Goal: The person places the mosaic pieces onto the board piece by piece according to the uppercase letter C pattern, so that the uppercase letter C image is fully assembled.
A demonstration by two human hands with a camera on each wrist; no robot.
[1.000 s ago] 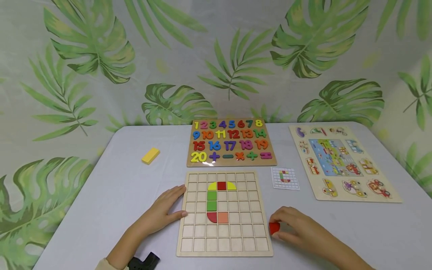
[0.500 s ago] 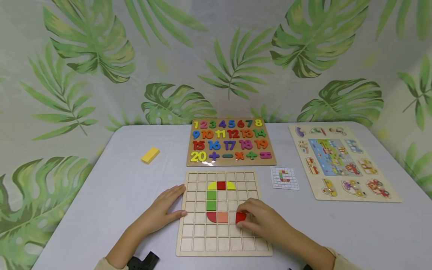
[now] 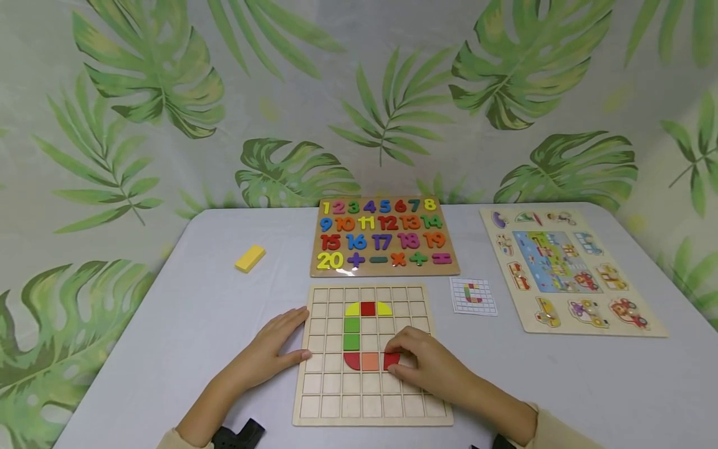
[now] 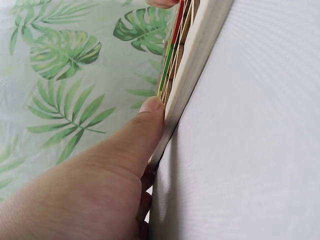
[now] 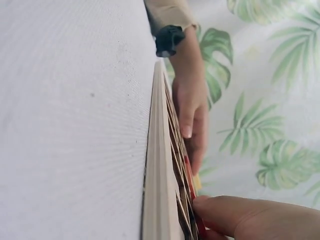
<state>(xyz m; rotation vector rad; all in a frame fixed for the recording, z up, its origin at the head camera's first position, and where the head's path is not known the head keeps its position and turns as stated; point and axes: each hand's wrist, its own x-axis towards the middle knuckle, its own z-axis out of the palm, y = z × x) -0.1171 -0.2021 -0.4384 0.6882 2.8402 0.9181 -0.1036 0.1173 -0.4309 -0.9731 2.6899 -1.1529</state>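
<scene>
A wooden grid board (image 3: 371, 406) lies in front of me. On it sit a dark red square (image 3: 368, 308) between two yellow rounded pieces, two green squares (image 3: 351, 333) in a column, a red quarter-round piece (image 3: 351, 361) and a salmon square (image 3: 370, 362). My right hand (image 3: 432, 363) pinches another red quarter-round piece (image 3: 391, 362) at the cell right of the salmon square; its fingers hide part of it. With fingers extended, my left hand (image 3: 268, 352) rests against the board's left edge. In the left wrist view the thumb (image 4: 151, 105) touches the board's rim.
Behind the board is a number puzzle (image 3: 387, 272). A small printed grid card (image 3: 473, 307) lies to its right, near a large picture puzzle (image 3: 561, 325). A yellow block (image 3: 250, 258) lies at the left. Leaf-patterned cloth (image 3: 392, 93) hangs behind the table.
My right hand has carried the red quarter-round piece leftward from beside the board's right edge to the cell by the salmon square. My left hand has stayed put.
</scene>
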